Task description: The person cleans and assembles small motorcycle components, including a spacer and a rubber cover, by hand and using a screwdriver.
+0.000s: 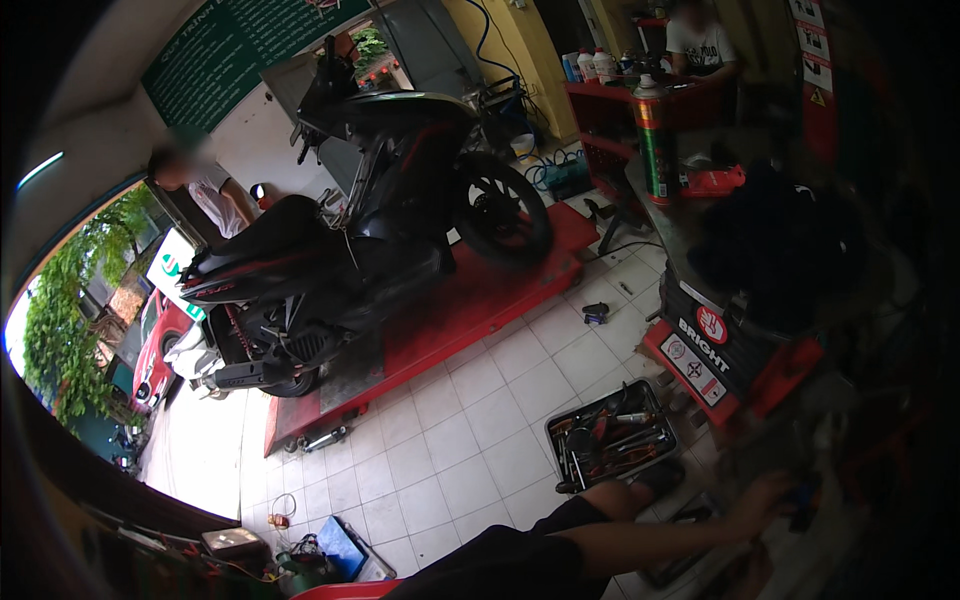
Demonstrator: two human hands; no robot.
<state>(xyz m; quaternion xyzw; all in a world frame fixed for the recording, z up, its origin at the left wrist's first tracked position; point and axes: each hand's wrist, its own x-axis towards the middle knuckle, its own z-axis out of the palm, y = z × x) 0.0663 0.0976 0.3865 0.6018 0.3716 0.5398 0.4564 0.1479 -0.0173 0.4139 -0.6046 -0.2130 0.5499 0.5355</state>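
At lower right, dark object (804, 503) with blue patch, by shadowed hands (768, 496), grip unclear

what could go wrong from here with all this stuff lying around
The tool tray sits on the floor close to a foot, so it might get kicked or tripped over. The tall green and orange can stands near the edge of the bench and could be knocked off. The outstretched hand is in dim light, so a slip there might be easy to miss.
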